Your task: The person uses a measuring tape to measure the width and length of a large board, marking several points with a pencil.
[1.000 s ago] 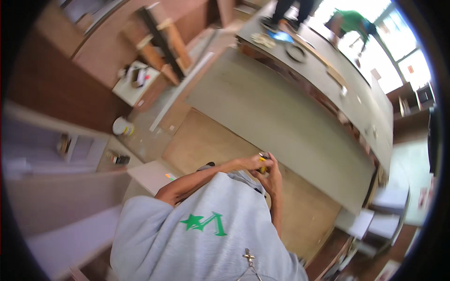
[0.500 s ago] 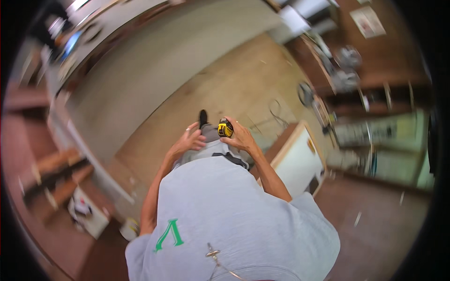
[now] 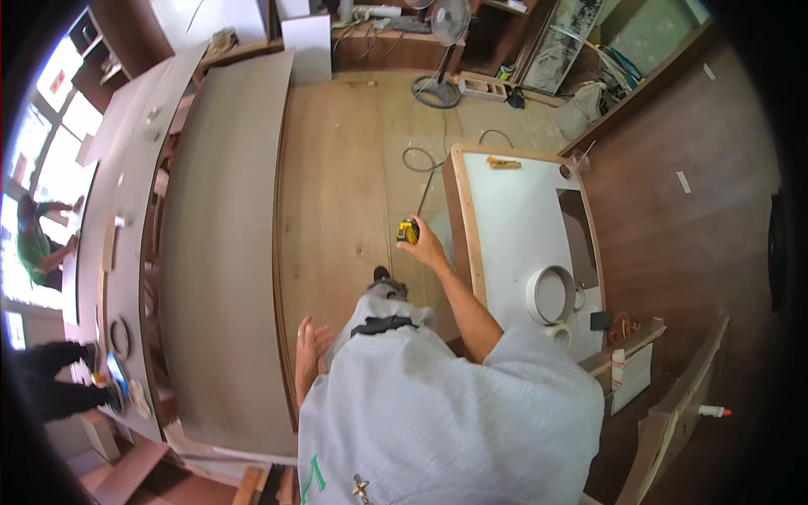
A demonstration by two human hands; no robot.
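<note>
My right hand point(image 3: 427, 246) is closed around a yellow and black tape measure point(image 3: 407, 231), held out in front of me above the wooden floor. No drawn-out blade can be made out. Down by my left side, my left hand point(image 3: 312, 343) holds nothing, and its fingers are apart. Nearest to it is the edge of a large grey-brown panel point(image 3: 227, 219). On my right stands a white-topped cabinet point(image 3: 505, 219) with a wood-edged frame, close to my right forearm.
A roll of white edge banding point(image 3: 551, 295) and a yellow cutter point(image 3: 503, 163) lie on the white top. Ahead stands a fan point(image 3: 438, 90), its cable point(image 3: 421, 158) looping over the floor. Two people, one in a green shirt point(image 3: 35, 240), are at the far-left workbench.
My view has swung round, bringing the white-topped cabinet beside my right arm. My left hand has moved back and away from the tape measure, which stays in my right hand.
</note>
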